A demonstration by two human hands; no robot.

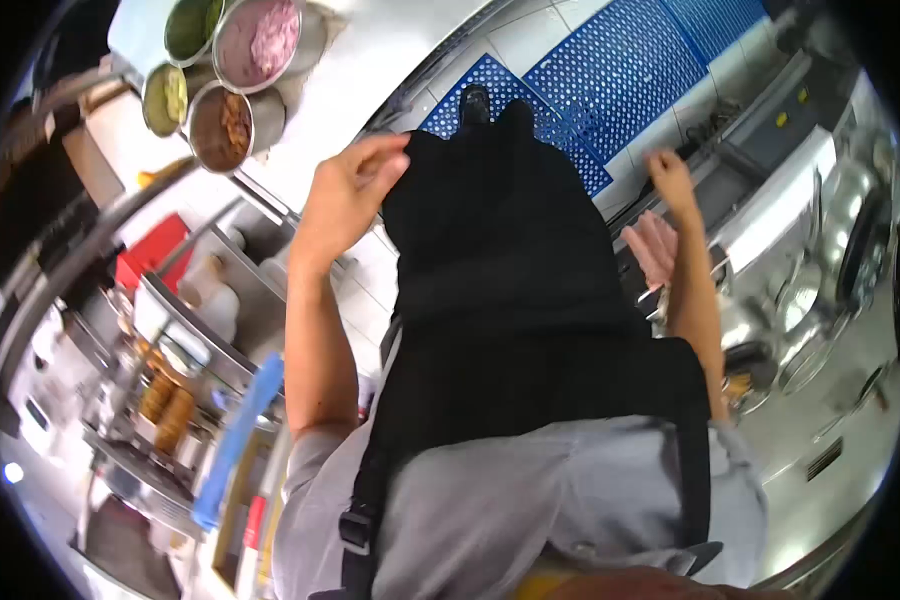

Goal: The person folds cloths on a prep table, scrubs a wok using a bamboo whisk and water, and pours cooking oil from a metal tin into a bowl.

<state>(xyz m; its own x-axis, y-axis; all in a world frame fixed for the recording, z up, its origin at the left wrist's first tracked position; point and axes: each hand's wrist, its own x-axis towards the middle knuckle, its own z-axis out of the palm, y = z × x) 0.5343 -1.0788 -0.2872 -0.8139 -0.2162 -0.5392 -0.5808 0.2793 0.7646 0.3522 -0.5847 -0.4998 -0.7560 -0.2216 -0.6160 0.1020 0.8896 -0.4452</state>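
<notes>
My left hand (345,195) is raised beside the black apron (500,270), near the edge of a light worktop (345,85). Its thumb and fingers are apart, with nothing between them. My right hand (673,180) hangs out on the other side, slightly blurred. Its fingers are curled in, and I see nothing held in them. Behind the right forearm shows a pinkish, folded-looking thing (652,248), whose kind I cannot make out. Closest to the left hand on the worktop is a metal pot (263,118) of orange-brown chunks.
Beside that pot stand a metal pot (305,45) of pink chopped food and smaller pots. Blue perforated mats (610,75) lie on the tiled floor. Metal shelving with a red box (157,252) is at left. Pans and strainers (800,300) crowd the right side.
</notes>
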